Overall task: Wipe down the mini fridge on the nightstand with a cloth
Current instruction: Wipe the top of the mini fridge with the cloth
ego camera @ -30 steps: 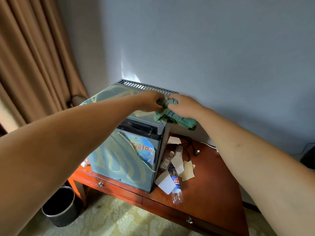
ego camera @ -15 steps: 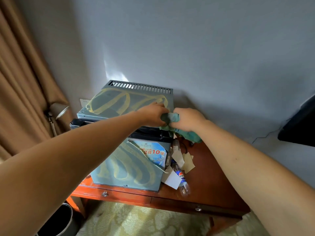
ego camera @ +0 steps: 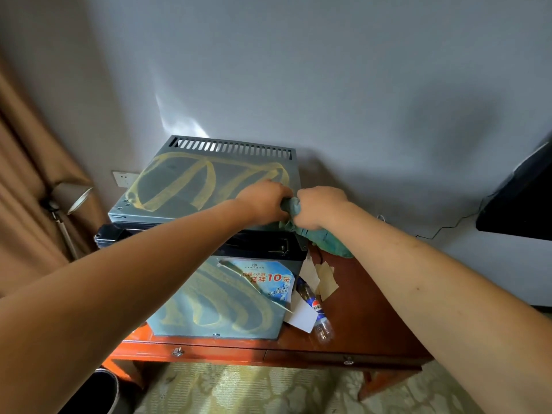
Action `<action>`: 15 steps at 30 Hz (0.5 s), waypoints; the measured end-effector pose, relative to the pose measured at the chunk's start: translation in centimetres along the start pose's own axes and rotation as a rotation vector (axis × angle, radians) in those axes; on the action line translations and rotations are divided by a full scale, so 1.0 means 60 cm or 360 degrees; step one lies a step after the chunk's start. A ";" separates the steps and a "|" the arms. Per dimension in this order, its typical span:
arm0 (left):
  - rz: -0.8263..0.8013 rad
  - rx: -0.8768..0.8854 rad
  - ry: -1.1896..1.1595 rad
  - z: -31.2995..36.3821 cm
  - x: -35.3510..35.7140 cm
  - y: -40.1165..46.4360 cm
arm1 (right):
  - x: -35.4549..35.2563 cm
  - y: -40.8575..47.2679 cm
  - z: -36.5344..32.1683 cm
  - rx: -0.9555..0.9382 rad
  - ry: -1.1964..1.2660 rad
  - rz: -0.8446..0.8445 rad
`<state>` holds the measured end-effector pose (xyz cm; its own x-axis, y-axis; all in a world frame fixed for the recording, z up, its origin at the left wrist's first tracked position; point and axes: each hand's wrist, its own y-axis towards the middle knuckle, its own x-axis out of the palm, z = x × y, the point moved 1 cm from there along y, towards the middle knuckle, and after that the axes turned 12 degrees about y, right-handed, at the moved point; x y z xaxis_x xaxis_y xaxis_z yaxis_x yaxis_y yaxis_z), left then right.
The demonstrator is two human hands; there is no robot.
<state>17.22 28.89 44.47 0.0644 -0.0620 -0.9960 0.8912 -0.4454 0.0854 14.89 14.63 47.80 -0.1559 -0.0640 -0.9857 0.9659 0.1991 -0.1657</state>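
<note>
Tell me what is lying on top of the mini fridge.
On the mini fridge top are yellowish smear marks, and both hands, left and right, gripping a green cloth at its right front corner. The hands cover the surface beneath them.

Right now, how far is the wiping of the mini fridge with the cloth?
Nothing looks finished: yellowish smear streaks still cover the mini fridge top and its door front. In hand: the left hand and right hand both grip the bunched teal cloth at the top's front right corner. Left: wiping the top, then the door.
</note>
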 end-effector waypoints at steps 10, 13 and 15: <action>0.0019 -0.0218 0.0028 -0.019 -0.002 0.081 | -0.019 0.100 0.019 0.0063 0.0231 0.0006; -0.0025 -0.0225 0.0012 -0.019 -0.012 0.085 | -0.004 0.105 0.035 0.0084 0.0515 0.0047; -0.0065 -0.0215 0.0027 -0.014 -0.021 0.080 | 0.004 0.095 0.039 0.0086 0.0645 0.0067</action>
<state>21.76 27.57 46.09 0.0336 -0.0308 -0.9990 0.9454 -0.3231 0.0418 20.84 13.47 46.67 -0.1746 0.3358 -0.9256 0.9809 0.1408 -0.1340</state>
